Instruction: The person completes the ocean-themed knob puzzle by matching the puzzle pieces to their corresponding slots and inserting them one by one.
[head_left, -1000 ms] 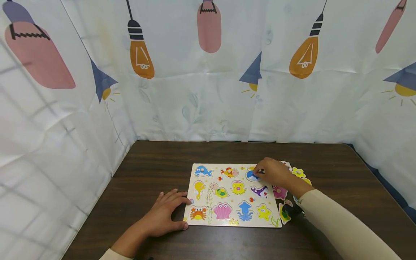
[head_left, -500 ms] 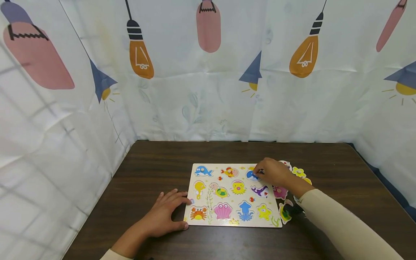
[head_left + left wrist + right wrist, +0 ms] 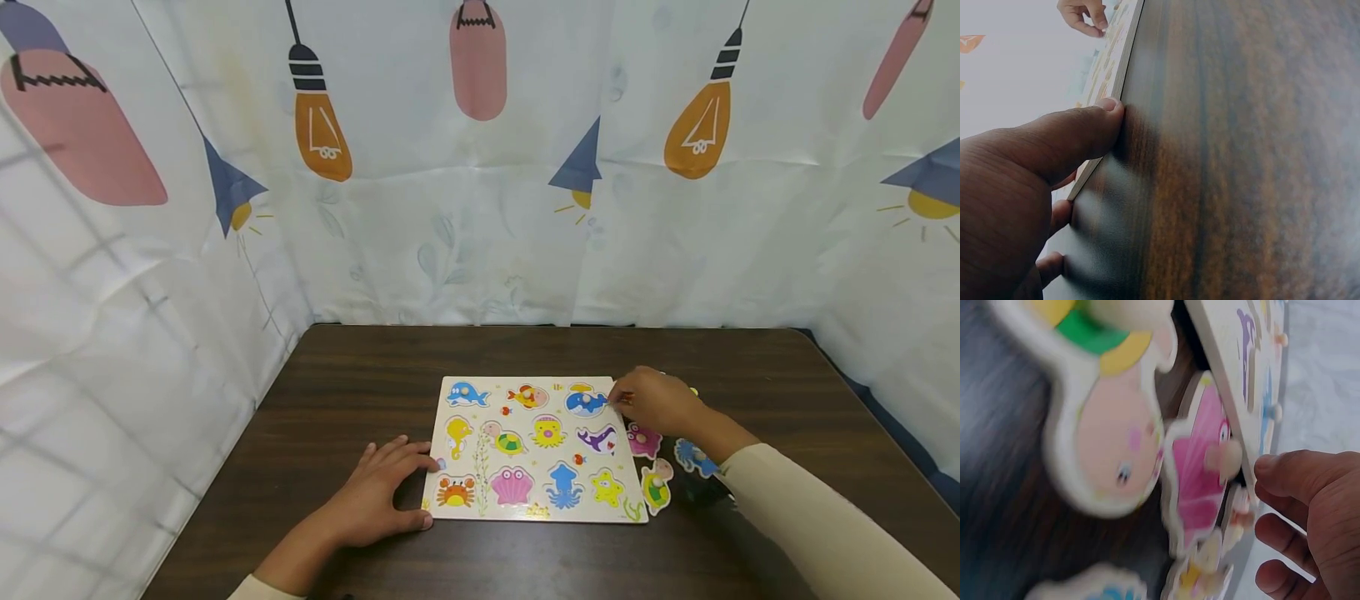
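Observation:
A wooden peg puzzle board [image 3: 480,510] with sea animals lies on the table. My left hand [image 3: 386,492] rests at its left edge, fingers spread; in the left wrist view the thumb [image 3: 1079,134] touches the board's side. Beside the upper right corner is my right hand [image 3: 660,400], holding nothing, its fingertips close to a blue whale piece [image 3: 585,403] in its slot. A dolphin-like blue piece [image 3: 467,394] and a red-yellow fish piece [image 3: 528,397] show knobs in the top row. The right wrist view shows the thumb and fingers [image 3: 1275,528] apart.
Loose knobbed pieces lie along the board's right side: a pink one [image 3: 643,440], a turtle [image 3: 656,487] and a blue one [image 3: 695,458]. Others are partly hidden by my right hand. A printed white curtain [image 3: 480,233] hangs behind the brown table [image 3: 360,367].
My right hand has let go of the blue whale piece and moved right, off the board's corner. The whale stays in its slot. The left hand has not moved.

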Demonstrator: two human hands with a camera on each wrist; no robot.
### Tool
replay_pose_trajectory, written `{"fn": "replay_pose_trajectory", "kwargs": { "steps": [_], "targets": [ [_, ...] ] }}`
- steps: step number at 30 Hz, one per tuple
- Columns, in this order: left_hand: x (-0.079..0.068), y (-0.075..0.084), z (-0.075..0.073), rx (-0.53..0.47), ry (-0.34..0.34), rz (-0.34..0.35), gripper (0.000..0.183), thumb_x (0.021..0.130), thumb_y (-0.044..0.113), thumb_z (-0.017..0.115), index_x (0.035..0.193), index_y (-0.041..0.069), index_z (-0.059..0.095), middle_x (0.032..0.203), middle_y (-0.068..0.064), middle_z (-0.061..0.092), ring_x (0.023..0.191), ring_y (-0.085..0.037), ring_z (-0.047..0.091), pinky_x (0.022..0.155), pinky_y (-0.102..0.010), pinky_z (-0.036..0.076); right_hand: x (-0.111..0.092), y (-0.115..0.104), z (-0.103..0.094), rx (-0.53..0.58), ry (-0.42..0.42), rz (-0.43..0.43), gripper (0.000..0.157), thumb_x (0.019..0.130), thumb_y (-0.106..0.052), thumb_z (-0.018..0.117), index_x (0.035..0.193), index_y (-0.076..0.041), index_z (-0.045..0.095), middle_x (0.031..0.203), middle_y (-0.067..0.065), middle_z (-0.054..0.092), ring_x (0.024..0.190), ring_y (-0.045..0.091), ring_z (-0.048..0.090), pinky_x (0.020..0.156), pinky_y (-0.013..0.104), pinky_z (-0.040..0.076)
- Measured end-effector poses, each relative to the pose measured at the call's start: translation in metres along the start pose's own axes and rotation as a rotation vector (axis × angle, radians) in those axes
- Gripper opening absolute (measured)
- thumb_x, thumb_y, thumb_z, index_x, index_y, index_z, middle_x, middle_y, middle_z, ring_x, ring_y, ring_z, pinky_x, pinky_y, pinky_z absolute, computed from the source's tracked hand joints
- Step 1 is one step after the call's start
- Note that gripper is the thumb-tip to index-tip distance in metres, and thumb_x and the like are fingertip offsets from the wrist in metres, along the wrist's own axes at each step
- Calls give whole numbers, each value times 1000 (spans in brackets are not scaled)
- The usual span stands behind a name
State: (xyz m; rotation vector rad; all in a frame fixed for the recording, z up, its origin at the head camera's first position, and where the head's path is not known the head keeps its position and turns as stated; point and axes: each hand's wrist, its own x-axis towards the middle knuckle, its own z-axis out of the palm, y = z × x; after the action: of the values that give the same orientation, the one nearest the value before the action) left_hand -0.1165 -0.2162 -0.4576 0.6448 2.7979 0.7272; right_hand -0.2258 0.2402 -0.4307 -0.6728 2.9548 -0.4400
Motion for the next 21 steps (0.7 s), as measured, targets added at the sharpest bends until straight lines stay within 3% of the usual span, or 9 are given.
{"fn": "replay_pose_trajectory", "kwargs": {
  "steps": [7,21],
  "targets": [
    [0,2,-2,-7,5,14,56,79,53,84,126,34,60,151,1,48,149,-40,29,114,-75,7,-16,16,-9,-19,19,27,7,91,-19,79,98,-21,79,95,-5,66,83,14,55,62,31,53],
    [0,-1,-1,-3,8,27,56,79,52,84,127,34,60,152,2,48,149,-39,29,115,-73,8,-44,48,-25,-28,-2,63,10,90,-17,79,100,-17,80,98,-2,68,90,21,59,65,37,54]
  ]
}}
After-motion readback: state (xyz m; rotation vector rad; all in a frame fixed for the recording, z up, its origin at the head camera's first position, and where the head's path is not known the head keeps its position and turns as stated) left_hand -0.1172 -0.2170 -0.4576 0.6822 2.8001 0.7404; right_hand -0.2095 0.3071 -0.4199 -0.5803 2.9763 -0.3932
